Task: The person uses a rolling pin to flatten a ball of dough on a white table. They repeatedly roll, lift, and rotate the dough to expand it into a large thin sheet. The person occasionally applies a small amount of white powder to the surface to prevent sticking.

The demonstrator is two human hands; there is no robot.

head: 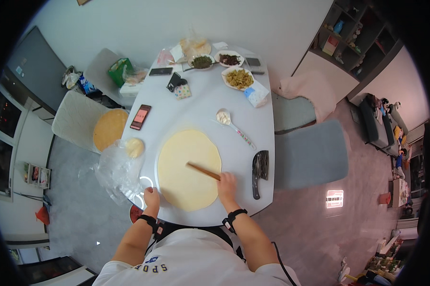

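Observation:
A large round sheet of rolled dough lies flat on the white table in front of me. My right hand grips a slim brown wooden stick at the sheet's right edge. The stick's far end points over the middle of the dough. Beside the dough's lower left edge, my left hand has its fingers curled, with nothing visible in it. A clear plastic bag lies beyond that hand at the table's left edge, with a small round piece of dough by it.
A cleaver lies to the right. Past the dough sits a spoon of white powder. Plates of chopped yellowish food, green food and dark food stand at the back. Phones and a tissue pack lie around. Chairs flank the table.

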